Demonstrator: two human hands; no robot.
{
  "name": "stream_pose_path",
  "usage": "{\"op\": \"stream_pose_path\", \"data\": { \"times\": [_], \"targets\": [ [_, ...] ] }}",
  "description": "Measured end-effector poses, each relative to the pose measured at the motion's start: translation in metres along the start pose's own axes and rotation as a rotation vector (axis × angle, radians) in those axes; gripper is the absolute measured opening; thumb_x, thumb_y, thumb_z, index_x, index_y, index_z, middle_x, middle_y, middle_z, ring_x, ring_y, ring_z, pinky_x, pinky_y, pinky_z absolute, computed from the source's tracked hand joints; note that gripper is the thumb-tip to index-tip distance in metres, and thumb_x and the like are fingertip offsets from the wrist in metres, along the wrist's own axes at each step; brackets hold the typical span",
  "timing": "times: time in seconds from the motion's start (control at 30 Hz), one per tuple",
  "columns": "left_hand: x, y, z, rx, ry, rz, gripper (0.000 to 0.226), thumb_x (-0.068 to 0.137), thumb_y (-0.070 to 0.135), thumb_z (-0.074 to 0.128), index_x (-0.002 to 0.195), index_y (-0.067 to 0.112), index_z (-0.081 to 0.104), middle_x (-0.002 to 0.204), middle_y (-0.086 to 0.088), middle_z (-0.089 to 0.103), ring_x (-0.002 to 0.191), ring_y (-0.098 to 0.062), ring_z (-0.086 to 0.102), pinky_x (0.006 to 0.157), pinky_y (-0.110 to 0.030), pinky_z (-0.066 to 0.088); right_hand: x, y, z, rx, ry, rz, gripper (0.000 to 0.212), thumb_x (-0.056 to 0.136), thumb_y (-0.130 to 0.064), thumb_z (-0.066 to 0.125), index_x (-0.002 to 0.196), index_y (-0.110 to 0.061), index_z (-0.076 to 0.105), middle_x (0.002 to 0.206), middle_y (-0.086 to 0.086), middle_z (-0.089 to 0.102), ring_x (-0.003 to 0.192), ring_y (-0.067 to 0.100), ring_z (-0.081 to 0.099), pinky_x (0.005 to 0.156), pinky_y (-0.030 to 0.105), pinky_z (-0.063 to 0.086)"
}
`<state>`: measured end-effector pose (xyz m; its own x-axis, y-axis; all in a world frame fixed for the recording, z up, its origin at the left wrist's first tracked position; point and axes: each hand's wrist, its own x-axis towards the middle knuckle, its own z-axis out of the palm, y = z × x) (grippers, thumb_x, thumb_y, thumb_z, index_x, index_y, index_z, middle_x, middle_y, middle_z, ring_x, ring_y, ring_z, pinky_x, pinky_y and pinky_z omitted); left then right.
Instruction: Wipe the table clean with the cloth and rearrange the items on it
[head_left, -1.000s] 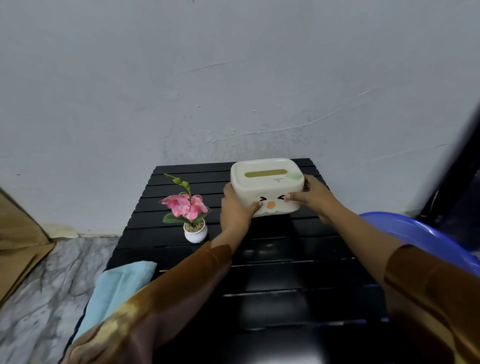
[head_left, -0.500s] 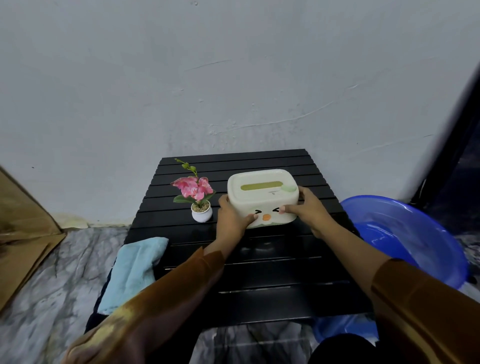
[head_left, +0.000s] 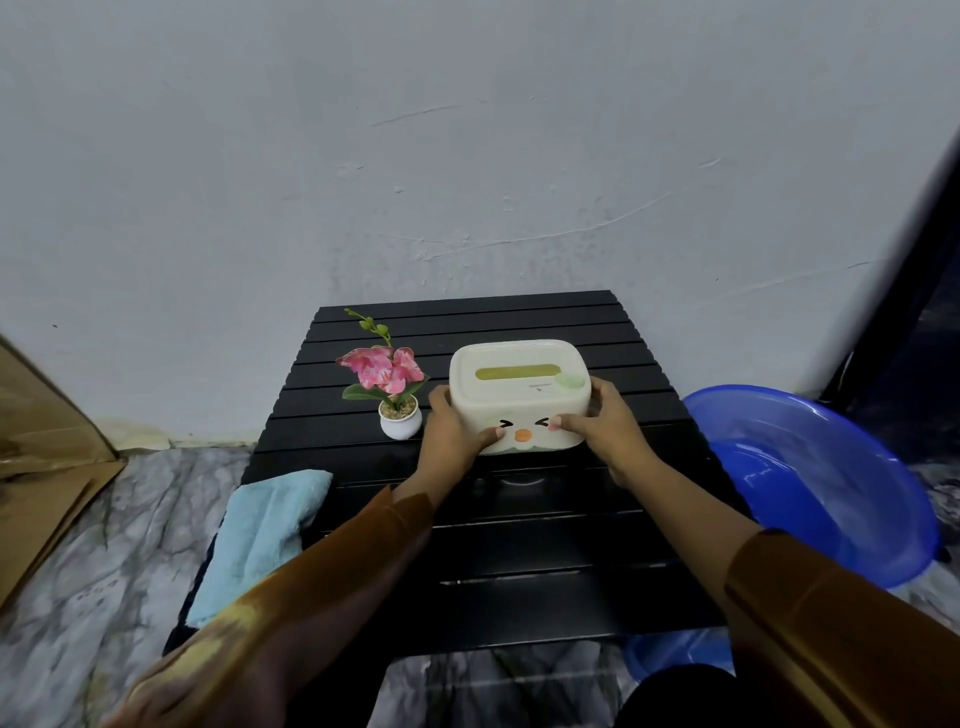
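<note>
A cream tissue box (head_left: 519, 387) with a cartoon face stands on the black slatted table (head_left: 545, 535), right of centre. My left hand (head_left: 453, 435) grips its left side and my right hand (head_left: 602, 423) grips its right side, thumbs on the front face. A small white pot with pink flowers (head_left: 397, 395) stands just left of the box, close to my left hand. A light blue cloth (head_left: 262, 530) lies folded over the table's left front edge.
A blue plastic basin (head_left: 821, 483) sits on the floor against the table's right side. Brown cardboard (head_left: 47, 452) leans at the far left. The grey wall stands right behind the table. The floor is marbled grey.
The tissue box has come down and towards me, from held above the back of the table to resting on it beside the flower pot. Both hands stay on it.
</note>
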<state>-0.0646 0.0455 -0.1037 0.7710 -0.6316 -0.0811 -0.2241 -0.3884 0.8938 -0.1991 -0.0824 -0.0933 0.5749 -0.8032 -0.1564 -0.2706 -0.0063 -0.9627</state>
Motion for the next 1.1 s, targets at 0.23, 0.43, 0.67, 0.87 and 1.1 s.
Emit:
{"op": "stream_pose_path", "data": {
  "times": [0.23,0.43,0.67,0.87,1.1],
  "targets": [
    [0.0025,0.0021,-0.0005,0.025,-0.019,0.003,0.081,0.076,0.013,0.077,0.136,0.004,0.023,0.138,-0.016,0.048,0.127,-0.031,0.049,0.100,-0.033,0.041,0.0023,-0.0005,-0.0007,-0.013,-0.004,-0.003,0.073,0.072,-0.002,0.075,0.134,-0.015,0.039,0.132,0.010,0.053,0.108,0.019,0.051,0.098,0.042,0.049],
    [0.0010,0.0043,-0.0009,0.036,-0.025,0.000,0.081,0.076,0.013,0.076,0.137,0.004,0.023,0.139,-0.016,0.047,0.128,-0.031,0.048,0.101,-0.034,0.041,0.0029,-0.0010,-0.0022,-0.026,-0.011,0.004,0.074,0.072,-0.002,0.075,0.135,-0.014,0.038,0.133,0.011,0.053,0.110,0.020,0.052,0.097,0.041,0.050],
    [0.0013,0.0040,-0.0014,0.046,-0.030,0.002,0.081,0.076,0.014,0.077,0.136,0.003,0.023,0.138,-0.017,0.047,0.126,-0.031,0.049,0.099,-0.034,0.041,0.0027,-0.0012,-0.0022,-0.017,-0.015,0.002,0.073,0.073,-0.001,0.074,0.135,-0.013,0.038,0.134,0.010,0.052,0.109,0.020,0.051,0.094,0.037,0.049],
    [0.0026,0.0037,-0.0011,0.054,-0.035,0.007,0.081,0.076,0.014,0.077,0.136,0.003,0.023,0.139,-0.017,0.047,0.127,-0.031,0.048,0.100,-0.034,0.041,0.0050,-0.0002,-0.0022,-0.028,-0.006,0.011,0.074,0.073,-0.003,0.074,0.136,-0.014,0.037,0.135,0.010,0.051,0.112,0.021,0.051,0.094,0.037,0.049],
    [0.0021,0.0030,-0.0021,0.049,-0.060,-0.021,0.087,0.074,0.016,0.078,0.138,0.004,0.021,0.139,-0.016,0.046,0.126,-0.031,0.049,0.100,-0.034,0.041,0.0062,0.0038,-0.0059,-0.042,-0.013,0.031,0.083,0.071,-0.007,0.078,0.140,-0.014,0.032,0.140,0.009,0.047,0.123,0.026,0.049,0.102,0.042,0.046]
  ]
}}
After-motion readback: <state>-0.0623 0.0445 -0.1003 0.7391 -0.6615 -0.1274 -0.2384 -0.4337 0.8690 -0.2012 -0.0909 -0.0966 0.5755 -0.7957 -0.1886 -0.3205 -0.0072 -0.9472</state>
